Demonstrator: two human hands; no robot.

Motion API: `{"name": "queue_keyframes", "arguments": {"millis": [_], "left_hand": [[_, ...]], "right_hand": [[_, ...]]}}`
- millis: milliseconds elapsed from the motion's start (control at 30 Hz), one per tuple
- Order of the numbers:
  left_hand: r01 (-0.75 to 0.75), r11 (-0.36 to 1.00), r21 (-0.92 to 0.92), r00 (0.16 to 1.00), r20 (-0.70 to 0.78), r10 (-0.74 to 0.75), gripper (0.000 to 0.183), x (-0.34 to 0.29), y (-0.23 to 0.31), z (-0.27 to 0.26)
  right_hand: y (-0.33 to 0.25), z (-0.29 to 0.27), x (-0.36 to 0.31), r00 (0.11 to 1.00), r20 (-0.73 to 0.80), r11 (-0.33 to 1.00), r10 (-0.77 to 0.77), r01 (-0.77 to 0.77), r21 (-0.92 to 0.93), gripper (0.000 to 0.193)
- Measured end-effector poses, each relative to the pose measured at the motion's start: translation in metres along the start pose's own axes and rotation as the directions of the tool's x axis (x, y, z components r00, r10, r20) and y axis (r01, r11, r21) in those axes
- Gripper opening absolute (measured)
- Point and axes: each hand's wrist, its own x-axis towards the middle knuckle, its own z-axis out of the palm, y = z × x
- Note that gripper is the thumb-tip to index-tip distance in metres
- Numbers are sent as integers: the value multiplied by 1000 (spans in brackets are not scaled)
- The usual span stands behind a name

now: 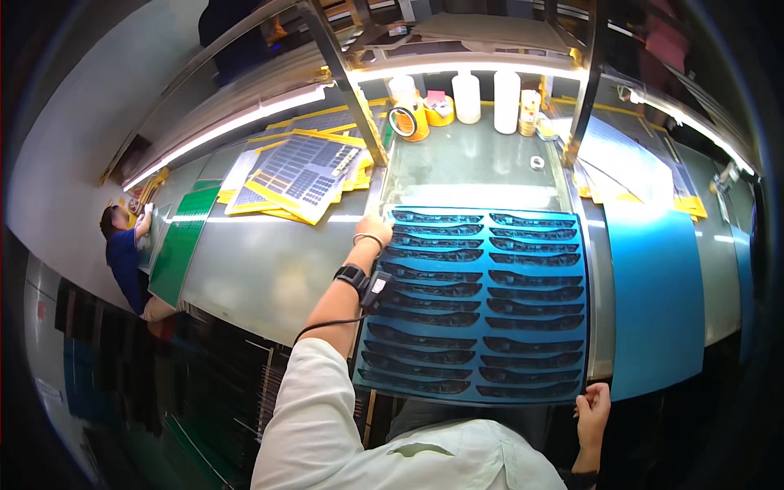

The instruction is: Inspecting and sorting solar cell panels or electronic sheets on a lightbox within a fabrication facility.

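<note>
A large blue sheet point(482, 306) with two columns of dark, curved, strip-like shapes lies in front of me. Its near edge reaches past the table toward my body. My left hand point(373, 229), with a bracelet and a black wrist device on that arm, grips the sheet's far left corner; its fingertips are partly hidden. At the near right corner, my right hand point(594, 403) has its fingers curled in a pinch on the sheet's edge. Beneath the sheet's far end is a glass-topped work surface point(474, 167).
Yellow-edged film sheets point(298, 175) are stacked at left. White bottles point(506, 102) and orange tape rolls point(411, 122) stand at the back. A plain blue board point(657, 302) lies at right, a green board point(181, 245) at far left. Metal posts point(347, 82) rise nearby; a person point(126, 257) works far left.
</note>
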Motion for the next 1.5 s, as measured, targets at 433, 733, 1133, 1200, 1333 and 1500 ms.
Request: {"name": "queue_keyframes", "arguments": {"millis": [433, 733, 1133, 1200, 1333, 1500], "left_hand": [[-125, 899, 419, 983, 178, 54, 39, -2, 25, -11], [-368, 803, 468, 891, -69, 449, 40, -17, 8, 5], [-347, 828, 442, 919, -19, 395, 41, -20, 8, 3], [-367, 822, 435, 911, -12, 413, 43, -21, 11, 3], [-288, 881, 376, 956, 56, 288, 51, -25, 19, 8], [-181, 908, 378, 983, 28, 184, 59, -32, 26, 12]], "right_hand": [[-19, 7, -3, 994, -11, 994, 110, -110, 11, 19], [-78, 23, 92, 746, 440, 195, -500, 592, -782, 50], [-76, 103, 298, 701, 369, 109, -610, 536, -837, 42], [-76, 107, 298, 653, 385, 86, -652, 568, -819, 41], [-72, 112, 298, 699, 339, 75, -629, 489, -869, 42], [-69, 106, 294, 746, 291, 127, -600, 448, -885, 55]]}}
